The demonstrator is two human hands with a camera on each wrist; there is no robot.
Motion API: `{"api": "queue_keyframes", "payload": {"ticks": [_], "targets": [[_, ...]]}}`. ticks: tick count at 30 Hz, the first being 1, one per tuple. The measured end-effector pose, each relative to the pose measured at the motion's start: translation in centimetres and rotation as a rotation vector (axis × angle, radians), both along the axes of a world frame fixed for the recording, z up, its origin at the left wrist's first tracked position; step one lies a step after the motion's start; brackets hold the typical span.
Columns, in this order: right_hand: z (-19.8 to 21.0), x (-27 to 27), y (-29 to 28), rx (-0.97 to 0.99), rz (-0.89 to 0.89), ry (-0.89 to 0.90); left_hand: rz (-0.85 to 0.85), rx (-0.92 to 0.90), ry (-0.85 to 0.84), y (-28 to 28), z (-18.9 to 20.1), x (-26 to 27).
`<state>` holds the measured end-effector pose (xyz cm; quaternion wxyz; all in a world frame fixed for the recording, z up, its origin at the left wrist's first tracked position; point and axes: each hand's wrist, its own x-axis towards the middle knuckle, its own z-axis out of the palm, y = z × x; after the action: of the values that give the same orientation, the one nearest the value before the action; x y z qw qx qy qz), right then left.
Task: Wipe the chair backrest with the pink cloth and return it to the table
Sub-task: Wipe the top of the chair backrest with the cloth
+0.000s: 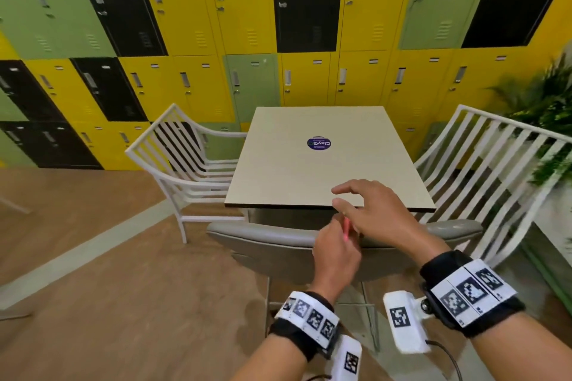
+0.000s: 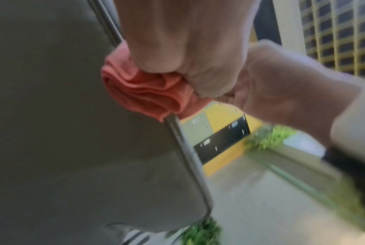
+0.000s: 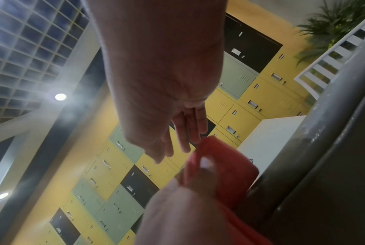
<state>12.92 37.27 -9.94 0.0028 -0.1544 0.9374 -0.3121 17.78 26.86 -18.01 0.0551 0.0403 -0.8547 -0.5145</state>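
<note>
The pink cloth point(image 1: 347, 228) is bunched in my left hand point(image 1: 335, 246), which grips it at the top edge of the grey padded chair backrest point(image 1: 272, 244). In the left wrist view the crumpled cloth point(image 2: 143, 92) bulges from under my curled fingers point(image 2: 183, 49) and presses against the backrest point(image 2: 62, 116). My right hand point(image 1: 365, 207) hovers just above and beyond the left, fingers straight and spread, holding nothing. Seen from the right wrist, its fingers point(image 3: 189, 132) reach down close to the cloth point(image 3: 225, 165). Most of the cloth is hidden in the head view.
A beige square table point(image 1: 309, 170) with a round blue sticker point(image 1: 318, 143) stands just past the grey chair. White slatted chairs flank it at left point(image 1: 185, 158) and right point(image 1: 495, 170). Coloured lockers point(image 1: 247, 25) line the wall, and a plant point(image 1: 551, 108) stands at far right.
</note>
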Motion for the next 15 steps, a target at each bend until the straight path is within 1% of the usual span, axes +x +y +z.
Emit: {"api": "queue_keyframes", "payload": {"ticks": [2,3,4,6,7,9,10,11,12,13,15], "targets": [[0.4,-0.2,1.1,-0.018,0.008,0.017,-0.019,0.243,-0.019,-1.0,2.8,0.3],[0.5,-0.2,1.9,-0.023,0.009,0.025,-0.005,0.293,-0.01,-2.4,3.8,0.5],[0.5,-0.3,2.7,-0.025,0.006,0.023,0.037,0.271,0.023,-4.2,4.6,0.5],[0.2,-0.3,4.3,-0.016,-0.003,-0.006,0.208,0.102,0.126,-9.3,4.8,-0.3],[-0.1,-0.2,5.0,-0.008,0.001,-0.023,0.307,-0.004,0.137,-12.4,4.2,-1.2],[-0.7,0.0,6.3,0.0,0.019,-0.045,0.46,-0.159,0.075,-17.5,3.1,-2.2],[-1.0,0.1,6.8,0.003,0.025,-0.053,0.499,-0.184,0.027,-19.0,2.3,-2.4],[-1.2,0.1,7.2,0.008,0.033,-0.056,0.519,-0.207,-0.018,-19.4,1.7,-2.3],[-1.4,0.1,7.6,0.012,0.042,-0.056,0.515,-0.238,-0.027,-18.9,1.0,-2.1],[-1.5,0.1,7.8,0.015,0.052,-0.056,0.505,-0.283,-0.009,-17.6,0.4,-1.9],[-1.7,-0.2,8.1,0.013,0.065,-0.059,0.488,-0.346,0.099,-13.0,-0.4,-1.3]]}}
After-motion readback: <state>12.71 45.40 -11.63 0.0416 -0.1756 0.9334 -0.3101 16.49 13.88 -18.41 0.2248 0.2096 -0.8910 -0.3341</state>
